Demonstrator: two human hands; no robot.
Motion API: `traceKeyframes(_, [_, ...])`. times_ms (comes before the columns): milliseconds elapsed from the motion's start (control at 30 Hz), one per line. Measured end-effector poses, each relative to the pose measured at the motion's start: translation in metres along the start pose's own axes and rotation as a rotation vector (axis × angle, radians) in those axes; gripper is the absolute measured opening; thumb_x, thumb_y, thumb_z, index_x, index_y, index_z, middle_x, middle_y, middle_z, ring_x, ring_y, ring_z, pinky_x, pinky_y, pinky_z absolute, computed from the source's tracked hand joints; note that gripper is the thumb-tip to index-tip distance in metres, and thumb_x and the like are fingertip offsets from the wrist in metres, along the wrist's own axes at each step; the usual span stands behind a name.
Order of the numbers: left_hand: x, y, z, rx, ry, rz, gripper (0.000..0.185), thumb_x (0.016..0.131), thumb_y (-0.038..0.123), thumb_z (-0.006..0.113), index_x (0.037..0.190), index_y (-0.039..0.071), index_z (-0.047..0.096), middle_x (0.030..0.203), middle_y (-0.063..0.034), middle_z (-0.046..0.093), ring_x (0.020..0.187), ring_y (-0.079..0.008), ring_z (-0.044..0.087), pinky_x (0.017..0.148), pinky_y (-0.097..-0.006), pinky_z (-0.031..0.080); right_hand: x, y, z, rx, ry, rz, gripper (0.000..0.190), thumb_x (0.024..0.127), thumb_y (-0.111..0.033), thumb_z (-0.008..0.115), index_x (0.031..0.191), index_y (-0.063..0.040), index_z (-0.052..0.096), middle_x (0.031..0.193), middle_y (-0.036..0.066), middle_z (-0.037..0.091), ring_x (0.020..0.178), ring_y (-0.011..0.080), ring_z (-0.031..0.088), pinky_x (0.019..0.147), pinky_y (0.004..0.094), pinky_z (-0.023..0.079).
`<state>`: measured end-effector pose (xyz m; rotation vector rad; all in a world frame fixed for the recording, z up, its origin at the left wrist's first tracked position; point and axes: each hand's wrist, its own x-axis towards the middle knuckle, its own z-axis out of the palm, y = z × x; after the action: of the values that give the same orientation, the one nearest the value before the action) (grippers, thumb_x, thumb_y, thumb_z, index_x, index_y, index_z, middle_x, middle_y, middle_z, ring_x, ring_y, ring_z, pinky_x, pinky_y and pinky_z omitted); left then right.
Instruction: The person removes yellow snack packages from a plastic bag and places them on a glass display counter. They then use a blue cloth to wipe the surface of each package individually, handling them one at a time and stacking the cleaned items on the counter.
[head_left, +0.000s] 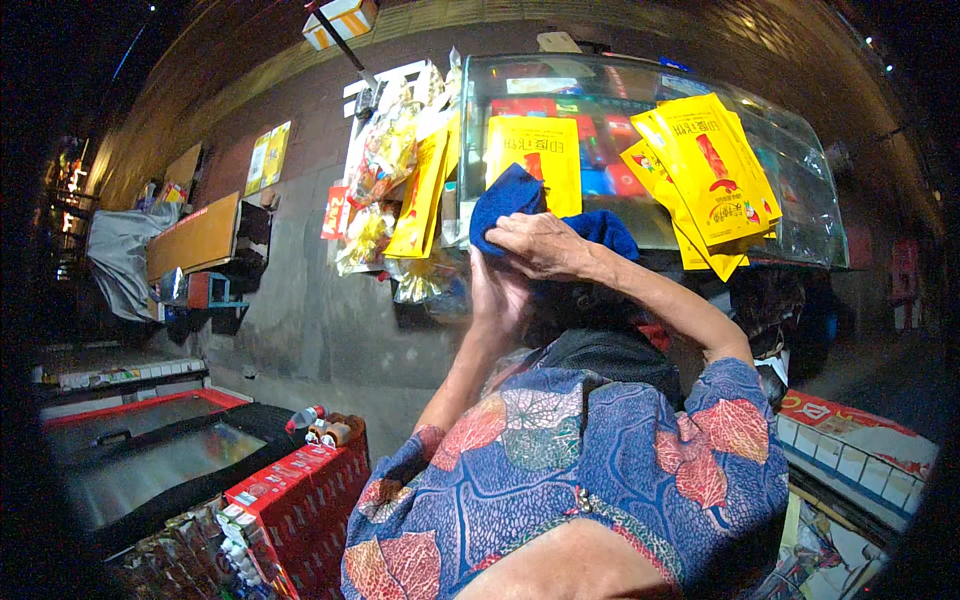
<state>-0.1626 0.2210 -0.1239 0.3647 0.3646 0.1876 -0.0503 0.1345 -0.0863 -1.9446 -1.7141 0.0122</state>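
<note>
My right hand (544, 244) is closed on a dark blue cloth (510, 199), whose upper part sticks up over a flat yellow packet (566, 150). My left hand (496, 289) is just below, against the lower edge of the same cloth; its fingers are partly hidden behind the cloth and my right hand. More blue cloth trails to the right under my right wrist. The yellow packet lies on a glass display case (615, 66), through which red and blue goods show. A fanned stack of yellow packets (712, 172) rests on the case farther right.
Left of the case are upright yellow packets (421, 202) and clear bags of wrapped goods (386, 154). A red carton (300, 510) with small bottles on top and a glass-lidded chest (161, 461) stand at the lower left. A cardboard box (193, 236) is farther left.
</note>
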Motion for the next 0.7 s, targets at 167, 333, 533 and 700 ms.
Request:
traceKeyframes(167, [-0.003,0.012,0.002,-0.058,-0.033,-0.211,0.065,0.102,0.056,0.025,0.143,0.008,0.036,0.142,-0.0186,0.044,0.127,-0.0323,0.049,0.105,-0.0534,0.041,-0.031,0.009,-0.022,0.130,-0.130,-0.062,0.033,0.075,-0.013,0.068,0.104,-0.005,0.054,0.091,0.014,0.056,0.088,0.0340,0.059,0.072,0.0438,0.050])
traceKeyframes(333, [0.000,0.014,-0.005,0.071,-0.027,-0.271,0.063,0.101,0.054,0.033,0.143,0.008,0.038,0.139,-0.0211,0.049,0.125,-0.0359,0.051,0.106,-0.0522,0.041,-0.065,0.020,-0.058,0.151,-0.228,0.056,0.041,0.073,-0.010,0.069,0.110,-0.006,0.054,0.096,0.014,0.057,0.092,0.0353,0.059,0.076,0.0438,0.051])
traceKeyframes(533, [-0.014,0.018,0.031,0.481,0.180,-0.066,0.041,0.102,0.026,0.046,0.120,-0.010,0.054,0.105,-0.0186,0.067,0.092,-0.0293,0.069,0.079,-0.0376,0.058,-0.102,0.046,-0.085,-0.088,-0.059,0.450,0.034,0.074,-0.009,0.063,0.107,-0.002,0.057,0.095,0.019,0.059,0.091,0.0385,0.061,0.079,0.0449,0.050])
traceKeyframes(700, [0.011,0.032,0.030,1.070,0.095,0.469,0.028,0.100,0.019,0.050,0.099,-0.005,0.064,0.078,-0.0009,0.062,0.067,-0.0086,0.053,0.061,-0.0264,0.044,-0.093,0.059,-0.069,-0.161,0.144,0.652,0.031,0.079,-0.013,0.061,0.108,-0.001,0.057,0.100,0.021,0.062,0.094,0.0418,0.060,0.080,0.0473,0.049])
